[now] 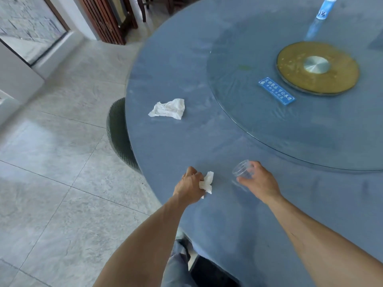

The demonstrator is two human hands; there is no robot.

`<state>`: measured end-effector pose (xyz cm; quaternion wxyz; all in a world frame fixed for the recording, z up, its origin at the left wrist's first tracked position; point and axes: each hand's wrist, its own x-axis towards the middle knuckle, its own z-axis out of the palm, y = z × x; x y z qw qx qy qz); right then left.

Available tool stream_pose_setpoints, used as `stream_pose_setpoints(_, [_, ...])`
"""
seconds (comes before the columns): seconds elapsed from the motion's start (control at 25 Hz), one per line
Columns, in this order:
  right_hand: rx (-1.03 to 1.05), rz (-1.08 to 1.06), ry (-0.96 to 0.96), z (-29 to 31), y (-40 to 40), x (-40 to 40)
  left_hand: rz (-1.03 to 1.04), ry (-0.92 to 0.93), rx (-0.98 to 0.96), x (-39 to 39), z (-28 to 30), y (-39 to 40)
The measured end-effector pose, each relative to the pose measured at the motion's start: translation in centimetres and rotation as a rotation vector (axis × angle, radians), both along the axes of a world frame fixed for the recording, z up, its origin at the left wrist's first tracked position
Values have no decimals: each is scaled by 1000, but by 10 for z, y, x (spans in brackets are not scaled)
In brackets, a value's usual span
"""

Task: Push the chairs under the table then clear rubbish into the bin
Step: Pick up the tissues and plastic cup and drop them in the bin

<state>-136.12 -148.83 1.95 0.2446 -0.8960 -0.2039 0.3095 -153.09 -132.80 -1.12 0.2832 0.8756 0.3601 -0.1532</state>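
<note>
My left hand (189,184) grips a crumpled white tissue (207,182) near the front edge of the round blue-grey table (186,141). To its right, my right hand (259,181) holds a clear plastic cup (242,168) tilted on its side just above the tabletop. A second crumpled white tissue (167,109) lies loose further out on the table, to the left. A dark woven chair (118,133) sits tucked under the table's left edge, only its back showing.
A glass turntable (248,121) with a brass hub (317,67) covers the table's middle, with a blue sign (276,90) on it. A plastic bottle (323,11) stands at the far side. Pale tiled floor (51,162) lies to the left. No bin is visible.
</note>
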Motion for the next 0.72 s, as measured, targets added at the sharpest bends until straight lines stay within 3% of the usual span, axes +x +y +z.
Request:
stream_pose_setpoints(0.36, [-46, -180, 38, 3, 103, -71, -135, 17, 9, -7, 10, 179])
stream_pose_setpoints(0.56, [-64, -199, 73, 6, 120, -68, -106, 30, 81, 34, 22, 246])
stream_pose_setpoints(0.72, [-69, -250, 87, 4, 108, -66, -73, 51, 33, 89, 16, 286])
